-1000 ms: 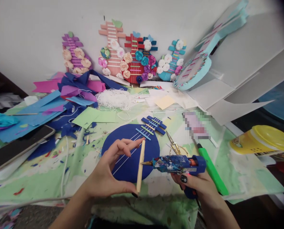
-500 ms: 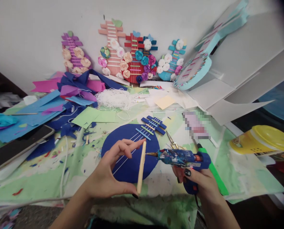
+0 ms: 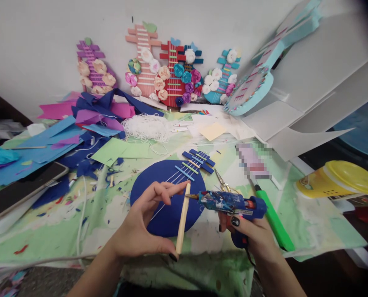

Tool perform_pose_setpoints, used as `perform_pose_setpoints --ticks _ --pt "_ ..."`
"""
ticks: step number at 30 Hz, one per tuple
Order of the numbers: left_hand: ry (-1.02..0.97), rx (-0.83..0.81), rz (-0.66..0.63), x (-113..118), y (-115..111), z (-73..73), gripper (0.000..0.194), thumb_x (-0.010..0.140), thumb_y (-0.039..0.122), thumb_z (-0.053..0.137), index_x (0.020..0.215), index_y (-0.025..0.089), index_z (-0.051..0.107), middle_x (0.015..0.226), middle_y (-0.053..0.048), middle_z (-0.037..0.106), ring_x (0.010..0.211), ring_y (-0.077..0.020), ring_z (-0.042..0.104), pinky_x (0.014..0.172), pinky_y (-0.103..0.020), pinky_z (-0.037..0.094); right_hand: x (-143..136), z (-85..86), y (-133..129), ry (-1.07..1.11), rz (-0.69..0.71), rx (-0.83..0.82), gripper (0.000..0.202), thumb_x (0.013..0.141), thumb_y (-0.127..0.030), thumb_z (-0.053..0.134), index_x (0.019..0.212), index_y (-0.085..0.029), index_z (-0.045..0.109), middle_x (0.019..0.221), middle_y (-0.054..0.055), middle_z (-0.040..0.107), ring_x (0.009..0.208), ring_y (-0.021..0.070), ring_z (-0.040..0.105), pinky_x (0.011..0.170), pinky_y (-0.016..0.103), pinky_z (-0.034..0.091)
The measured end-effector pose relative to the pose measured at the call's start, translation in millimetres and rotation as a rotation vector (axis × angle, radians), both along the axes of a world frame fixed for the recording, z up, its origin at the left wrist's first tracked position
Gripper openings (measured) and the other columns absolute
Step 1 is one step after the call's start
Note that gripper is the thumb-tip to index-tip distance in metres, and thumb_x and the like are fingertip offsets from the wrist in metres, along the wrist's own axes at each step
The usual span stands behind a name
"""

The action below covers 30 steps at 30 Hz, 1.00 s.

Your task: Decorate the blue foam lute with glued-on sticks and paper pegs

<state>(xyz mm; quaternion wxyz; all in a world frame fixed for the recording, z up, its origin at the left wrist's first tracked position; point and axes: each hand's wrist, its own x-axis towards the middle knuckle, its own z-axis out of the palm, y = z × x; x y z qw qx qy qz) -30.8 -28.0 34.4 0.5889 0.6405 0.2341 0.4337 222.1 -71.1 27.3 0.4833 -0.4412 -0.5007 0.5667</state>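
Observation:
Between its thumb and a fingertip, my left hand [image 3: 149, 225] grips a pale wooden stick [image 3: 183, 220] by its two ends, holding it nearly upright. My right hand [image 3: 248, 231] is wrapped round a blue hot glue gun [image 3: 230, 204] smeared with dried glue. The gun's metal nozzle points left and meets the stick near its upper end. Behind and below the stick lies a dark blue paper guitar [image 3: 140, 177] with white strings and small blue and green bars on its neck. My left hand covers part of its body.
Gold-handled scissors [image 3: 222, 181] and a green utility knife [image 3: 275, 220] lie by the glue gun. A yellow-lidded cup [image 3: 335, 179] stands at the right, a phone [image 3: 23, 189] at the left. White string [image 3: 147, 128], paper scraps and several decorated guitars [image 3: 173, 78] are at the back.
The glue gun has shifted slightly left, its nozzle moving up along the stick toward the top end. The left hand keeps the stick in nearly the same place.

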Motion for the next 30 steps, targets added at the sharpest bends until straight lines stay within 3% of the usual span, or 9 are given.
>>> perform_pose_setpoints --ticks 6,14,17,21,26,30 --pt "0.005 -0.01 0.034 0.5 0.1 -1.4 0.064 0.044 0.015 0.085 0.091 0.021 0.042 0.132 -0.016 0.046 0.126 -0.0345 0.033 0.101 -0.05 0.027 3.0 -2.0 -7.2 0.014 0.114 -0.099 0.024 0.066 -0.041 0.069 0.064 -0.017 0.066 0.057 0.003 0.06 0.054 0.0144 0.053 0.048 0.025 0.043" --pt "0.046 0.014 0.03 0.2 1.2 2.2 0.064 0.045 0.013 0.084 0.091 0.022 0.041 0.132 -0.015 0.045 0.127 -0.0337 0.033 0.102 -0.049 0.027 3.5 2.0 -3.1 -0.09 -0.038 -0.072 0.03 0.069 -0.044 0.065 0.065 -0.014 0.066 0.062 0.007 0.062 0.058 0.0163 0.055 0.053 0.027 0.047" --pt "0.036 0.022 0.03 0.1 2.3 3.4 0.063 0.045 0.014 0.084 0.091 0.022 0.042 0.132 -0.015 0.046 0.126 -0.0334 0.034 0.101 -0.049 0.028 6.3 6.1 -5.2 -0.046 -0.003 -0.119 0.024 0.065 -0.041 0.07 0.069 -0.017 0.067 0.06 0.004 0.061 0.054 0.0152 0.053 0.049 0.026 0.045" --pt "-0.003 0.009 0.042 0.4 3.3 2.1 0.06 0.047 0.016 0.084 0.09 0.021 0.042 0.132 -0.016 0.045 0.126 -0.0339 0.035 0.101 -0.05 0.027 5.7 8.2 -7.7 0.015 0.08 -0.118 0.021 0.063 -0.038 0.071 0.06 -0.019 0.065 0.053 0.002 0.058 0.051 0.015 0.051 0.048 0.027 0.044" --pt "-0.119 -0.028 0.027 5.3 3.2 -4.1 0.062 0.045 0.023 0.085 0.09 0.02 0.043 0.131 -0.017 0.046 0.128 -0.0351 0.032 0.103 -0.049 0.024 -9.6 0.4 3.4 0.185 -0.058 -0.049 0.027 0.068 -0.042 0.064 0.062 -0.016 0.063 0.054 0.005 0.06 0.048 0.0137 0.047 0.044 0.025 0.036" --pt "-0.225 -0.087 0.039 13.1 1.3 -8.7 0.064 0.043 0.03 0.085 0.088 0.02 0.041 0.131 -0.018 0.046 0.127 -0.0363 0.032 0.103 -0.051 0.021 -22.4 -6.2 11.2 0.303 -0.037 -0.052 0.028 0.071 -0.04 0.059 0.063 -0.014 0.062 0.054 0.006 0.059 0.047 0.0125 0.044 0.042 0.024 0.029"
